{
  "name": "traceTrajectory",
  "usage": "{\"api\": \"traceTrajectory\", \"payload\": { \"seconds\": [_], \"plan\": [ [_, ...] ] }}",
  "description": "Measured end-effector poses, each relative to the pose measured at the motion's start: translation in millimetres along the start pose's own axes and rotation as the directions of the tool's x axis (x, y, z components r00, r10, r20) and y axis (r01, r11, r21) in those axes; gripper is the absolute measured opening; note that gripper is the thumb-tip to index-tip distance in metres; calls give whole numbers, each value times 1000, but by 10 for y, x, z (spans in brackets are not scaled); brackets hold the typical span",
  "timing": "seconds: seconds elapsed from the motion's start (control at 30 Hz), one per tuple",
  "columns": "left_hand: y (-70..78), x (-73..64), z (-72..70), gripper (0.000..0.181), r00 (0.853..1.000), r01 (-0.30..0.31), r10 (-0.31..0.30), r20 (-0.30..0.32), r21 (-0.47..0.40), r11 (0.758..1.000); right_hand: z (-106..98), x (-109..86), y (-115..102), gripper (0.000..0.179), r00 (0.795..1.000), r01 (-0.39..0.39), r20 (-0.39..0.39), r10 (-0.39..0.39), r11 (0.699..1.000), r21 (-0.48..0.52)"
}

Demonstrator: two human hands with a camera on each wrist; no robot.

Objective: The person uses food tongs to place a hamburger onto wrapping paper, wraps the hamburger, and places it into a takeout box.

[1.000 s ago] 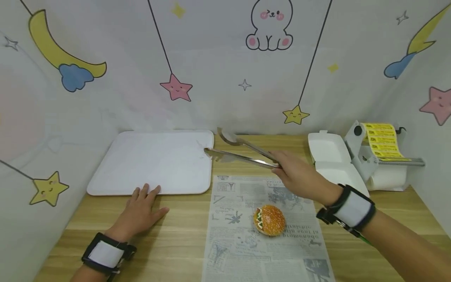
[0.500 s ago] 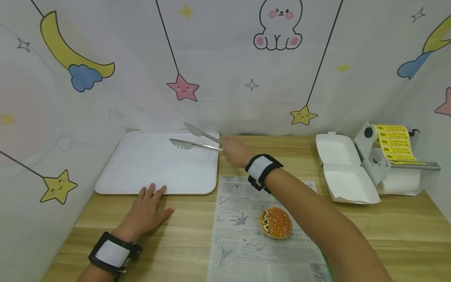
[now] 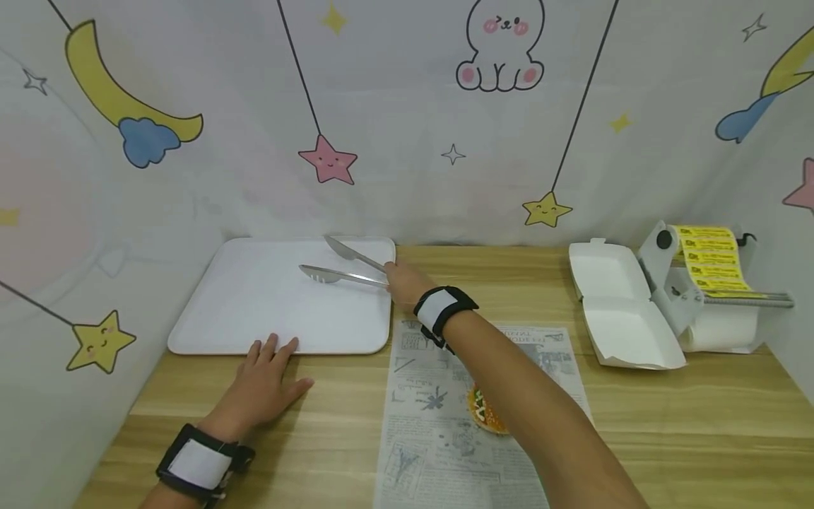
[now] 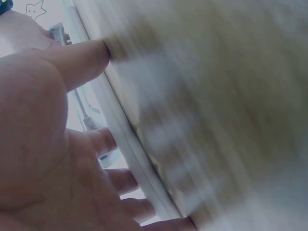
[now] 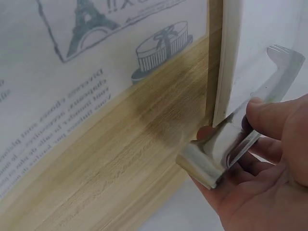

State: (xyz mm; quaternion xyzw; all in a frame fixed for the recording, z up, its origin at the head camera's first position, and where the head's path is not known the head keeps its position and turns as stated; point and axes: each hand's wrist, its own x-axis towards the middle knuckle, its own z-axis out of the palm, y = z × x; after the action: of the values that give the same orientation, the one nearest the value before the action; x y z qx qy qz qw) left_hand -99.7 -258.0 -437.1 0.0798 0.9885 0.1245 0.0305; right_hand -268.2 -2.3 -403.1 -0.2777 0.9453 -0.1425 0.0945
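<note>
Metal serving tongs [image 3: 346,276] are in my right hand [image 3: 409,284], their two arms spread apart over the right part of a white tray [image 3: 248,304]. The right wrist view shows thumb and fingers gripping the tongs [image 5: 204,163] near their bent end, beside the tray's rim. My left hand [image 3: 263,389] lies with straight, spread fingers on the table, fingertips at the tray's front edge; the left wrist view of this hand [image 4: 43,144] is partly blurred. A sesame-bun burger [image 3: 485,412] sits on printed paper [image 3: 420,424], partly hidden by my right forearm.
An open white clamshell box [image 3: 629,329] stands on the wooden table [image 3: 712,424] at the right. Beside it is a dispenser holding a roll of yellow labels [image 3: 709,261]. A wall cloth [image 3: 394,92] with stars and a moon closes off the back.
My right hand has moved left with the tongs, from above the paper to the tray's right edge, then slightly lower. The forearm now covers part of the burger. My left hand stays put.
</note>
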Motion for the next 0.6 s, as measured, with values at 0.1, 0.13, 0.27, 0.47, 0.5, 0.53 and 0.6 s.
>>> {"api": "traceTrajectory", "payload": {
  "seconds": [0.1,0.13,0.27,0.47,0.5,0.53,0.6],
  "plan": [
    [-12,-2,16,73,1000,2,-2,5,-4,1000,44,32,49,32,1000,19,0,-19,999,-37],
    [-14,-7,22,72,1000,2,-2,6,-5,1000,62,41,68,30,1000,28,-6,-28,999,-43],
    [-15,-20,38,72,1000,-6,6,1,-11,1000,86,44,109,28,999,47,-9,-47,997,-59],
    [1,-29,32,71,1000,-17,17,-12,-12,1000,7,47,96,54,999,-24,41,23,999,22],
    [0,-31,29,71,1000,-17,17,-14,-11,1000,-7,56,110,57,999,-35,42,33,999,31],
    [-4,-30,24,71,1000,-18,18,-17,-12,1000,-26,60,130,60,999,-38,36,37,999,34],
    [-19,-20,17,72,1000,-17,17,-19,-13,1000,-96,45,183,58,1000,-21,19,20,999,31]
  ]
}}
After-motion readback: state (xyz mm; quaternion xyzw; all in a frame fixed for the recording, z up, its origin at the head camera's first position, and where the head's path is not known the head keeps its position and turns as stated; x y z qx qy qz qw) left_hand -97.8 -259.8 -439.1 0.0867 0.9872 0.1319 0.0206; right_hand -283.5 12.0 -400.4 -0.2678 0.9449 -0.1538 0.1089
